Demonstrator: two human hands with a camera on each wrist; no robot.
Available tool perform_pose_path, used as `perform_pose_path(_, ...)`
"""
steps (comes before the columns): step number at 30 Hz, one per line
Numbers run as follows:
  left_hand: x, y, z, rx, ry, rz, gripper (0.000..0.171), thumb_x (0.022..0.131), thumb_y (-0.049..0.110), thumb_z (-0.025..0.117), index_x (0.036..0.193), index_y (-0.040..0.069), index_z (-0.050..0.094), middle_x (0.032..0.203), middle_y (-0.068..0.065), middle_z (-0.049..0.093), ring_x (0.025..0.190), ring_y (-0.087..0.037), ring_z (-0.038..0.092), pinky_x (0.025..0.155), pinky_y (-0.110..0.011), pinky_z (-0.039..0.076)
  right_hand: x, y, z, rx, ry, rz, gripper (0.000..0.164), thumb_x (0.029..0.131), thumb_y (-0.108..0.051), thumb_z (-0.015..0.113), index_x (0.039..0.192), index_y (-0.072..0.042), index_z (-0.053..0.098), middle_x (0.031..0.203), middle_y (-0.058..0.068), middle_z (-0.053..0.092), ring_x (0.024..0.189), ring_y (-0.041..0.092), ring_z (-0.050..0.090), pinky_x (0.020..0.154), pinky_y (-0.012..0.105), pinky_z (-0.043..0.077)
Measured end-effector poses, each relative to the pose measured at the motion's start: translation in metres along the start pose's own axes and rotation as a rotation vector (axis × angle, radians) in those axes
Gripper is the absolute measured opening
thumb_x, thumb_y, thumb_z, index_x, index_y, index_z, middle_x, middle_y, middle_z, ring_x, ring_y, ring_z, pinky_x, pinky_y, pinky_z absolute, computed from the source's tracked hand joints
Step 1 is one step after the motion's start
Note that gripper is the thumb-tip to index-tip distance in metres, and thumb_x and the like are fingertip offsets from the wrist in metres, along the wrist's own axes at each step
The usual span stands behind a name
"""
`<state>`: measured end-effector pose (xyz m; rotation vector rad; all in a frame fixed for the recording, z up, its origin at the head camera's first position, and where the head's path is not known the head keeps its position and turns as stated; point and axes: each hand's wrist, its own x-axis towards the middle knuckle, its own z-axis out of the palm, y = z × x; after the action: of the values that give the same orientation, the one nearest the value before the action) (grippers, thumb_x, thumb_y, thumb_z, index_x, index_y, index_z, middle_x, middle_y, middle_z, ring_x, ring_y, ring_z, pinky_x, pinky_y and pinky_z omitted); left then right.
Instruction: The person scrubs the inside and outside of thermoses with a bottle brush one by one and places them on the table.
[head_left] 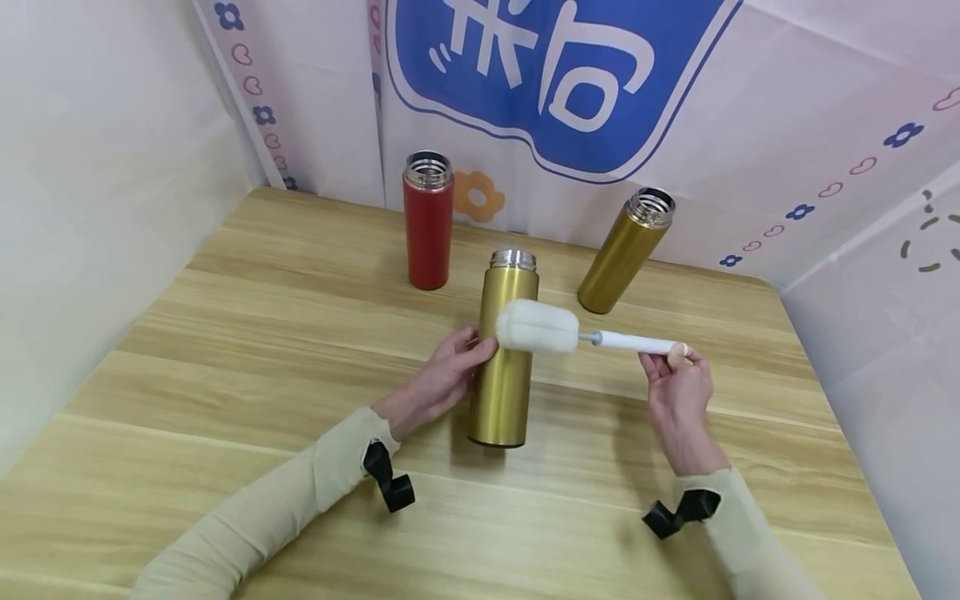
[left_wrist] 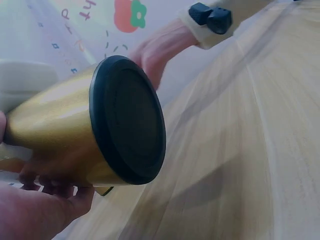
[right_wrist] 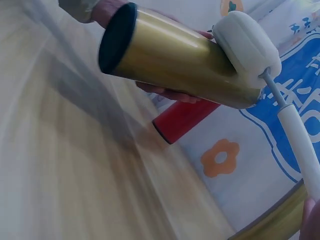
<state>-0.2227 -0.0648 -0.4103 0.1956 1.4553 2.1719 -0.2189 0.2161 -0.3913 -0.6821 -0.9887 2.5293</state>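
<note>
My left hand (head_left: 444, 377) grips a gold thermos bottle (head_left: 502, 392) round its middle and holds it off the table, its open steel mouth (head_left: 513, 259) toward the back. The bottle's dark base (left_wrist: 131, 122) faces the left wrist camera. Between thumb and fingers my right hand (head_left: 678, 396) pinches the end of a bottle brush's white handle (head_left: 637, 342). The brush's white sponge head (head_left: 540, 326) overlaps the upper side of the bottle in the head view; in the right wrist view the sponge (right_wrist: 248, 42) lies across the bottle near its mouth.
A red thermos bottle (head_left: 429, 229) stands uncapped at the back, left of centre. Another gold bottle (head_left: 624, 260), also uncapped, stands at the back right. Behind the wooden table (head_left: 300, 333) hangs a printed cloth (head_left: 322, 125), with white walls on both sides.
</note>
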Motion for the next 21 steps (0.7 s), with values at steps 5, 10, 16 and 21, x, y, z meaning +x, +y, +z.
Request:
perform_pose_path(5,-0.001,-0.002,0.0,0.014,-0.024,-0.003,0.051,0.096,0.024,0.049,0.138,0.001,0.031,0.111,-0.003,0.054,0.096,-0.013,0.058,0.086,-0.033,0.05,0.01,-0.004,0.012,0.049,0.028,-0.053,0.009,0.096,-0.003,0.041,0.09,-0.004,0.035,0.076,0.011,0.052,0.057,0.018,0.065,0.059,0.029,0.058)
perform_pose_path(10,0.0,0.001,0.0,0.009,-0.044,-0.009,0.051,0.096,0.023,0.048,0.139,0.002,0.031,0.111,-0.002,0.054,0.097,-0.013,0.058,0.089,-0.032,0.049,0.016,-0.008,0.025,0.119,0.038,-0.085,0.011,0.095,-0.003,0.042,0.088,-0.004,0.034,0.073,0.012,0.053,0.054,0.019,0.065,0.058,0.03,0.058)
perform_pose_path(16,0.001,0.005,-0.003,0.015,-0.08,-0.007,0.061,0.093,0.034,0.054,0.141,0.004,0.03,0.115,-0.004,0.055,0.102,-0.015,0.057,0.094,-0.037,0.047,0.018,-0.01,0.034,0.15,0.07,-0.1,0.014,0.094,-0.004,0.044,0.085,-0.005,0.034,0.076,0.013,0.052,0.053,0.02,0.065,0.056,0.032,0.058)
perform_pose_path(21,0.001,0.008,-0.004,0.009,-0.07,-0.005,0.054,0.096,0.027,0.047,0.141,0.002,0.03,0.11,-0.003,0.057,0.099,-0.015,0.059,0.093,-0.037,0.048,0.018,-0.009,0.038,0.149,0.059,-0.128,0.015,0.095,-0.005,0.044,0.084,-0.006,0.034,0.077,0.012,0.051,0.053,0.019,0.065,0.056,0.031,0.058)
